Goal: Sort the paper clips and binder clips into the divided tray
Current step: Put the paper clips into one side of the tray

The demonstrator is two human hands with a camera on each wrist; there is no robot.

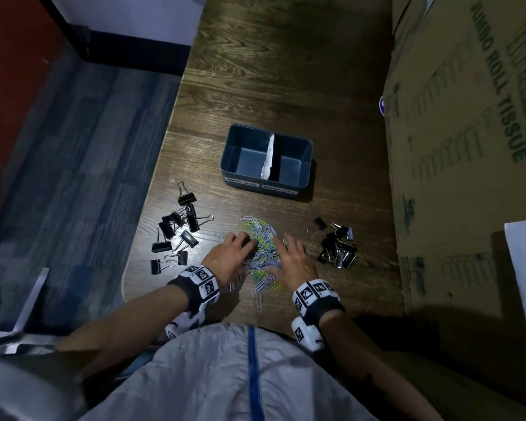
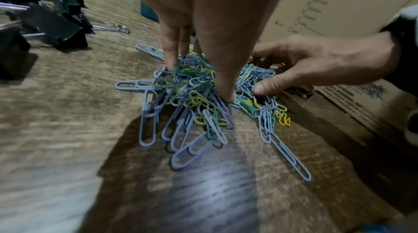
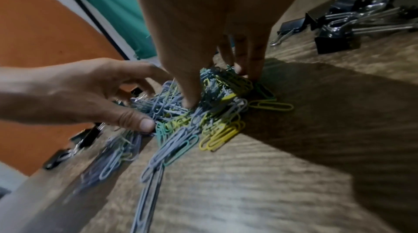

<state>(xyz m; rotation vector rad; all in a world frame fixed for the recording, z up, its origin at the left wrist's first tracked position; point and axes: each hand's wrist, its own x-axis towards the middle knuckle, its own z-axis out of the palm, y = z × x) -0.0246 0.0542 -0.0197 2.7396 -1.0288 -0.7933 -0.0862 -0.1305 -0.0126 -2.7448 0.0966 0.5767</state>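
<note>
Location: coloured paper clips (image 1: 263, 253) heaped on wooden table (image 1: 286, 86), between two black binder clip clusters (image 1: 176, 229), short of empty divided tray (image 1: 236, 174) | Hands: left hand (image 1: 230, 253) and right hand (image 1: 293, 258) unclenched, fingertips pressed into heap flanks, grasping nothing | Handling: probably light, slick, tangly; scoop from both flanks.

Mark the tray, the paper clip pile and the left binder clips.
tray (image 1: 246, 138): head view, far inner wall.
paper clip pile (image 1: 261, 230): head view, far part of heap.
left binder clips (image 1: 166, 229): head view, one black clip body.
</note>
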